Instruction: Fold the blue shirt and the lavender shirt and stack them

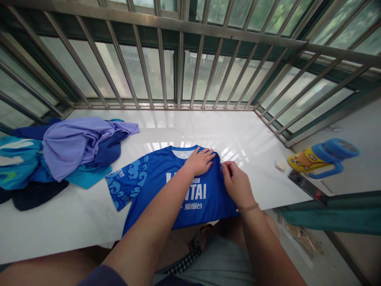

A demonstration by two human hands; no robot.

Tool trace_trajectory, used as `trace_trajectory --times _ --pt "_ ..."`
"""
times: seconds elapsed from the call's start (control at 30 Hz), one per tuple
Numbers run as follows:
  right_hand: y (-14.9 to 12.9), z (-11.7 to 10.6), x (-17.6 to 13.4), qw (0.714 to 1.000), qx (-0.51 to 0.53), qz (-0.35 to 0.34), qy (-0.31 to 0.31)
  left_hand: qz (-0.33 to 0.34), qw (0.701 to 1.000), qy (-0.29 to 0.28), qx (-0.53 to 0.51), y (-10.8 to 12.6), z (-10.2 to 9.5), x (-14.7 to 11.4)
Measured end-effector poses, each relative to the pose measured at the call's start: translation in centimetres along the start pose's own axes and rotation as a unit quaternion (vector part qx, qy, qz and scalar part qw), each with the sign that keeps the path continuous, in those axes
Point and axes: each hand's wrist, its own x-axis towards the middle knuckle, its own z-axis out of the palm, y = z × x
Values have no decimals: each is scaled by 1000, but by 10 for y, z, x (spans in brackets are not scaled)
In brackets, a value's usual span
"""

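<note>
Pinching the blue shirt near one shoulder with the right hand; resting the left hand flat beside the collar, fingers extended and unclenched. Spread front-up on the white ledge, between piled clothes and a yellow-and-blue bottle. Fenced beyond by a metal railing.

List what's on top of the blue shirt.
The left hand lies on the blue shirt near the collar; the right hand is at its side edge. The left forearm hides part of the white lettering.
</note>
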Motion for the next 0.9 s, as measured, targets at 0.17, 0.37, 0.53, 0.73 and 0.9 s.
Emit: trace_trajectory --times 0.17,0.37,0.53,0.73,0.9 --pt "-16 -10 -24 990 56 -85 -99 -2 1000 1 -2 -2 0 1" --pt "45 -28 -44 999 -2 -18 -39 -26 998 37 -44 -3 0 -1" --pt "74 -16 -57 986 -36 -117 -117 23 998 42 -41 2 -5 -7" --pt "83 -7 -60 967 -120 -158 -163 29 999 19 -32 3 -7 -7" --pt "86 -17 -81 961 -116 -180 -177 21 999 29 -33 1 -4 -5"
